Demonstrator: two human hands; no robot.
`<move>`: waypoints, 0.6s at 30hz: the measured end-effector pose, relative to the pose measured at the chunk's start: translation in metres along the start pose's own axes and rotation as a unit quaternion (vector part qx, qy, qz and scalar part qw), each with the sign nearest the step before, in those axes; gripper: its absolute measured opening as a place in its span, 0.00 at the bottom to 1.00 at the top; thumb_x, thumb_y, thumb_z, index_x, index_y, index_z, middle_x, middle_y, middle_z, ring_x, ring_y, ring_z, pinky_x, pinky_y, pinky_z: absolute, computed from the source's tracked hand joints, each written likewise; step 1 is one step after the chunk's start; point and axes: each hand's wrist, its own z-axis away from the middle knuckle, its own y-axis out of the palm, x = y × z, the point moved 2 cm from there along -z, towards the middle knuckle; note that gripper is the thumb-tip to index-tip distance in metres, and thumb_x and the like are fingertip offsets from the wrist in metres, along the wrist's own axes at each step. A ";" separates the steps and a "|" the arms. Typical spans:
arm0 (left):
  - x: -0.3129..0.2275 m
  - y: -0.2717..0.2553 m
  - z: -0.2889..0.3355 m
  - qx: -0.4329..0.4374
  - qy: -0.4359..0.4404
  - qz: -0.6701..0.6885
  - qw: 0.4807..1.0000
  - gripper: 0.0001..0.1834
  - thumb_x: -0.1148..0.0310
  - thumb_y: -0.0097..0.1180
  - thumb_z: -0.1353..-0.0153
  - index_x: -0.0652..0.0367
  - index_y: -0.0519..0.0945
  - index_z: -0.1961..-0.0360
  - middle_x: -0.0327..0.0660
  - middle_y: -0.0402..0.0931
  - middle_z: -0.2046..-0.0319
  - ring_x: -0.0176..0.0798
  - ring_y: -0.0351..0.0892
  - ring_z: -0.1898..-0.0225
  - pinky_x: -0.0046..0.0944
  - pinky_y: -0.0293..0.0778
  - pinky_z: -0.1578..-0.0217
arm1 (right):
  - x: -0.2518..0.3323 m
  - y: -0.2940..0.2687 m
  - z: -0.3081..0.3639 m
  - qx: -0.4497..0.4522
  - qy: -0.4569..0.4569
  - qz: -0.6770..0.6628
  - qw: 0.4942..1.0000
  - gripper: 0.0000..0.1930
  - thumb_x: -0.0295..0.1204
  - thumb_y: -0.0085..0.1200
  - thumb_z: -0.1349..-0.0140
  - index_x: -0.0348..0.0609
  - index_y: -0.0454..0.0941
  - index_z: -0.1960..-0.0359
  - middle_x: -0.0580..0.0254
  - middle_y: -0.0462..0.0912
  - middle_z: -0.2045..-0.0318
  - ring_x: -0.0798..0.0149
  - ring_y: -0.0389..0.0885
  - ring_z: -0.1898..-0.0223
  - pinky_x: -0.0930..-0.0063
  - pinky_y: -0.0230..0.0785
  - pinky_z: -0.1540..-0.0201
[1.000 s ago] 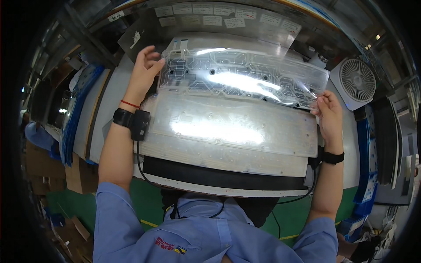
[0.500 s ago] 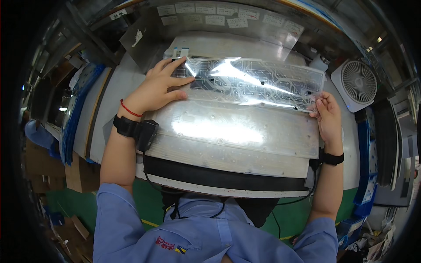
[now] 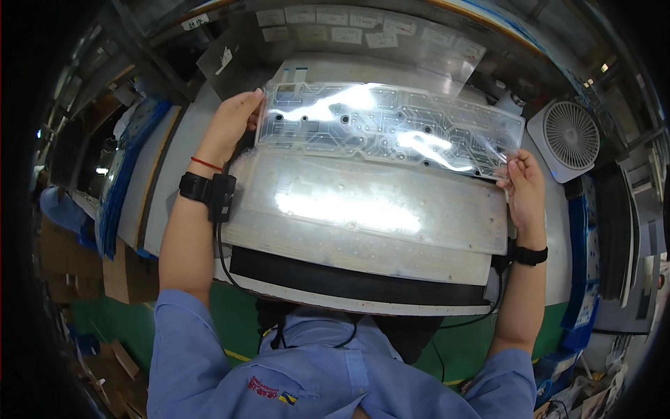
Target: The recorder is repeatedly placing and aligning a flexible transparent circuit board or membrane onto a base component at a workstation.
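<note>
Over the far part of the table I hold a clear keyboard membrane sheet, printed with fine circuit lines and dotted with small dark holes. My left hand pinches its left edge near the upper corner. At the lower right corner, the thumb and fingers of my right hand are closed on the sheet. Bright glare crosses its surface. Closer to me lies a stack of similar translucent sheets, partly covered by the held one.
A black mat runs under the stack along the table's front edge. On the right stands a white fan. A metal panel with paper labels closes off the back. Blue trays and a cardboard box flank the table.
My left hand has gone from lying spread on the sheet to pinching its left edge. That end of the sheet has shifted left and slightly up. My right hand keeps its grip.
</note>
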 end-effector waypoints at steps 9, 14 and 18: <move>0.003 0.004 -0.002 0.006 0.028 0.089 0.996 0.10 0.63 0.47 0.33 0.56 0.77 0.63 0.27 0.74 0.75 0.20 0.66 0.77 0.21 0.60 0.76 | 0.006 0.002 0.000 -0.019 0.019 -0.002 1.000 0.11 0.27 0.43 0.33 0.37 0.70 0.52 0.66 0.79 0.65 0.76 0.77 0.71 0.85 0.71 0.72; 0.001 0.006 0.000 -0.031 0.033 0.056 0.997 0.10 0.64 0.49 0.34 0.58 0.78 0.61 0.29 0.74 0.76 0.21 0.66 0.79 0.22 0.61 0.78 | 0.004 0.000 -0.001 -0.024 0.018 -0.009 1.000 0.11 0.27 0.44 0.34 0.37 0.71 0.53 0.66 0.79 0.67 0.77 0.75 0.74 0.85 0.67 0.74; -0.002 0.009 0.002 -0.038 0.031 0.070 0.996 0.10 0.64 0.49 0.34 0.59 0.77 0.60 0.29 0.73 0.77 0.21 0.67 0.79 0.22 0.61 0.79 | 0.004 0.000 -0.001 -0.026 0.016 -0.014 0.999 0.10 0.27 0.44 0.34 0.37 0.72 0.55 0.67 0.79 0.69 0.78 0.73 0.75 0.85 0.64 0.74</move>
